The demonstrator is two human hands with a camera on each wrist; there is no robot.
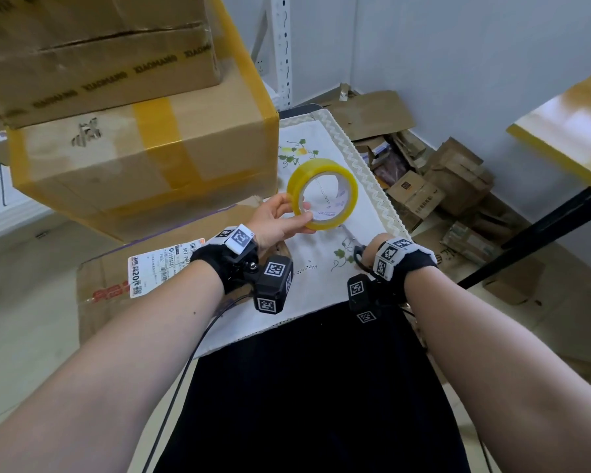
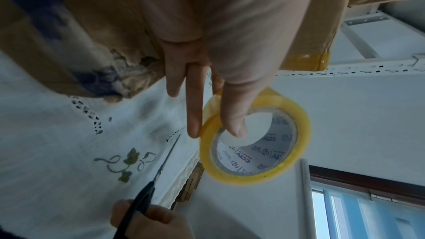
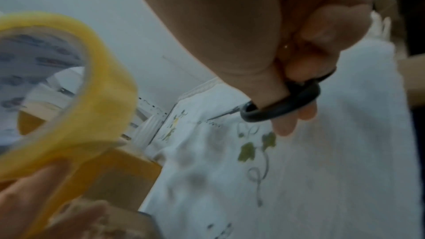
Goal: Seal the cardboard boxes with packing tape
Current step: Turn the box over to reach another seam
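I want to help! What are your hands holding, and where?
Left hand pinches the yellow tape roll at its rim. Right hand grips the scissors by the black handle loop.

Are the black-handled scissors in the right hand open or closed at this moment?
Closed: in the left wrist view the black-handled scissors show one thin line of blade above the white embroidered cloth, handles gripped by the right hand.

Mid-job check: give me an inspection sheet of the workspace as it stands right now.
Surface: white embroidered tablecloth on the table.
Job's things: yellow tape roll held up off the cloth; taped boxes stacked at left.
Clutter: flattened cardboard heaped on the floor at right.
Grippers: left hand pinches the tape roll; right hand grips black scissors.
Cables: black cable hangs from the left wrist.
Surroundings: white metal rack, yellow-edged table.
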